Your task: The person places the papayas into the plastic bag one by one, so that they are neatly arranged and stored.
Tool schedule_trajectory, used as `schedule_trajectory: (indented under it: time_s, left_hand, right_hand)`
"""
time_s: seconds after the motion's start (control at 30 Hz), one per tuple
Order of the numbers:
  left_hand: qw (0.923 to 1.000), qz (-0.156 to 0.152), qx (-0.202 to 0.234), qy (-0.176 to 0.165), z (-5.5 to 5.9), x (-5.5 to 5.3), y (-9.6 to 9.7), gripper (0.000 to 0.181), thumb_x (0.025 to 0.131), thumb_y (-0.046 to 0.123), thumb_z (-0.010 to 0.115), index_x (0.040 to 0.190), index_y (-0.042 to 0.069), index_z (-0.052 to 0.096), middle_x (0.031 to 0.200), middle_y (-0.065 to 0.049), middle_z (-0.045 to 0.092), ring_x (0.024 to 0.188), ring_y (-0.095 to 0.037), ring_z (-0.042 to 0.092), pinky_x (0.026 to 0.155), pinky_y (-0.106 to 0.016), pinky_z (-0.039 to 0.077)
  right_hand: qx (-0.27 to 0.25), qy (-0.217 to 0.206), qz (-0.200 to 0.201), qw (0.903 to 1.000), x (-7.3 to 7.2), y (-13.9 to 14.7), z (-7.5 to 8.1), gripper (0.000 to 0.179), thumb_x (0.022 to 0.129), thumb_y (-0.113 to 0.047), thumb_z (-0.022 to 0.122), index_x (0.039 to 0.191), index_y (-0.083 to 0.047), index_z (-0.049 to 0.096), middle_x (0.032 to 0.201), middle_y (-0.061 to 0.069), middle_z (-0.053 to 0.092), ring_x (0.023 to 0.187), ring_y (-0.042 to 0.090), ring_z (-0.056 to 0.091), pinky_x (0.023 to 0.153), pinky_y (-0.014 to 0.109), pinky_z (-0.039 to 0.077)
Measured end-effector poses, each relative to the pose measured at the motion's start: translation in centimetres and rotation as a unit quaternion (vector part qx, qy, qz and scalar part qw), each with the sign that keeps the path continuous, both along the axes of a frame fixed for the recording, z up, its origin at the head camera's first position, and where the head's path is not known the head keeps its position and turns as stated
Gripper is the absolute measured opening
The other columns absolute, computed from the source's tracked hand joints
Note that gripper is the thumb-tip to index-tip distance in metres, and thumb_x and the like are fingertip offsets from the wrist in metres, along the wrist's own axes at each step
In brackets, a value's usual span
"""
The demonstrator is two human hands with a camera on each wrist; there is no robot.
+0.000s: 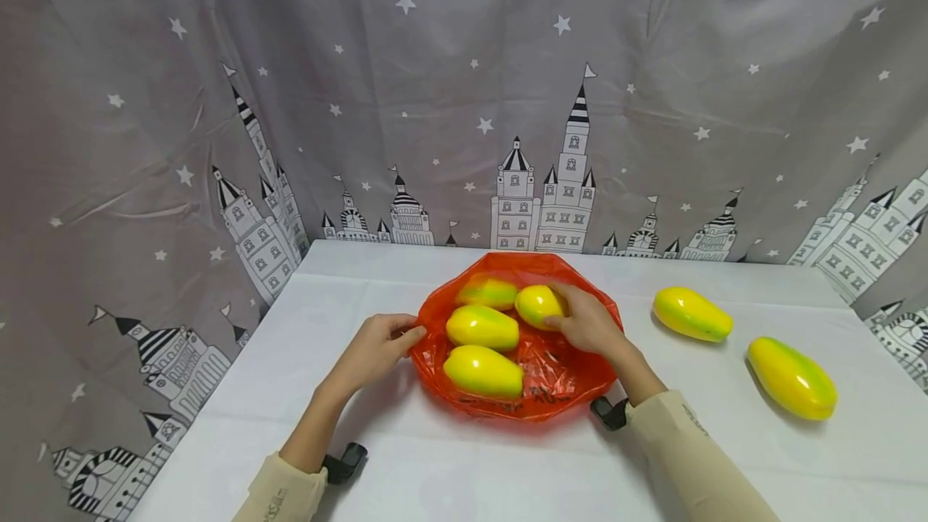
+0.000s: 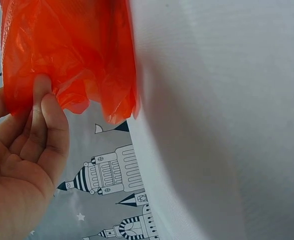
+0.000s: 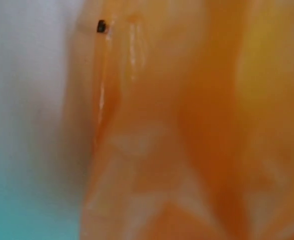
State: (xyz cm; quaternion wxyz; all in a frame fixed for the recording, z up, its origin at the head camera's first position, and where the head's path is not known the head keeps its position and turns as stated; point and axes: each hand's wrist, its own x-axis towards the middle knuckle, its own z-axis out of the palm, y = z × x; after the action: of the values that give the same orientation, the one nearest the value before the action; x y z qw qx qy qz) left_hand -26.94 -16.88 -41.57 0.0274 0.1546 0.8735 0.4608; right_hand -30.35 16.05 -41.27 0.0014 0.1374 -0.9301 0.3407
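On the left side of the red bag (image 1: 558, 369), the left hand (image 1: 377, 349) pinches its rim. Inside, at left, three yellow-green fruits (image 1: 482, 328) lie in a row from near to far. Right of them, the right hand (image 1: 587, 321) grips a fourth fruit (image 1: 535, 306) by its right end. Farther right, two more fruits (image 1: 692, 314) rest on the white table (image 1: 725, 441).

Three fruits (image 1: 482, 327) lie in the bag (image 1: 580, 373), a fourth fruit (image 1: 535, 306) to their right; two more fruits (image 1: 692, 314) lie on the table (image 1: 507, 474) further right, before the curtain (image 1: 435, 47)
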Motion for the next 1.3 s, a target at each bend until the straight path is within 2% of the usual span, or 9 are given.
schedule_trajectory:
  time_s: [0.3, 0.53, 0.87, 1.1, 1.3]
  left_hand:
    - [1.0, 0.003, -0.003, -0.003, 0.1, 0.0, -0.1, 0.025, 0.098, 0.014, 0.061, 0.115, -0.002, 0.07, 0.092, -0.005, 0.07, 0.077, -0.018, 0.062, 0.073, -0.031, 0.054]
    - [1.0, 0.002, -0.004, -0.005, 0.0, -0.1, -0.1, 0.025, 0.098, 0.015, 0.061, 0.114, -0.001, 0.07, 0.087, -0.003, 0.069, 0.076, -0.019, 0.06, 0.072, -0.031, 0.053]
    - [1.0, -0.001, 0.002, 0.003, -0.1, -0.1, -0.2, 0.023, 0.098, 0.015, 0.061, 0.112, -0.001, 0.071, 0.085, -0.003, 0.069, 0.075, -0.018, 0.06, 0.071, -0.032, 0.053]
    - [1.0, 0.0, -0.002, 0.005, 0.0, -0.1, -0.2, 0.023, 0.098, 0.015, 0.061, 0.112, -0.001, 0.071, 0.085, -0.002, 0.069, 0.075, -0.018, 0.059, 0.071, -0.032, 0.053]
    - [1.0, 0.001, -0.005, 0.006, 0.0, -0.1, -0.3, 0.024, 0.098, 0.015, 0.061, 0.113, -0.002, 0.07, 0.086, -0.003, 0.069, 0.075, -0.018, 0.06, 0.072, -0.032, 0.053]
  right_hand:
    - [0.01, -0.027, -0.018, 0.9994, -0.5, -0.3, 0.1, 0.059, 0.091, -0.007, 0.068, 0.144, 0.002, 0.044, 0.138, 0.023, 0.051, 0.121, 0.039, 0.05, 0.106, 0.056, 0.035]
    - [0.009, -0.03, -0.023, 0.9992, -0.5, -0.4, 0.0, 0.061, 0.091, -0.007, 0.069, 0.146, -0.002, 0.043, 0.14, 0.022, 0.05, 0.12, 0.038, 0.05, 0.106, 0.056, 0.035]
    - [-0.015, -0.01, 0.0, 0.9998, 0.1, -0.4, 0.1, 0.068, 0.088, -0.01, 0.074, 0.147, -0.002, 0.041, 0.145, 0.021, 0.046, 0.128, 0.038, 0.045, 0.109, 0.055, 0.032]
    - [-0.03, 0.014, 0.013, 0.9994, 0.7, -0.3, 0.8, 0.064, 0.087, -0.012, 0.074, 0.144, -0.002, 0.046, 0.14, 0.02, 0.051, 0.127, 0.038, 0.048, 0.107, 0.055, 0.034]
    - [-0.047, 0.016, 0.025, 0.9985, 1.2, -0.2, 1.1, 0.063, 0.087, -0.014, 0.075, 0.142, -0.001, 0.047, 0.138, 0.019, 0.053, 0.124, 0.037, 0.05, 0.106, 0.055, 0.037]
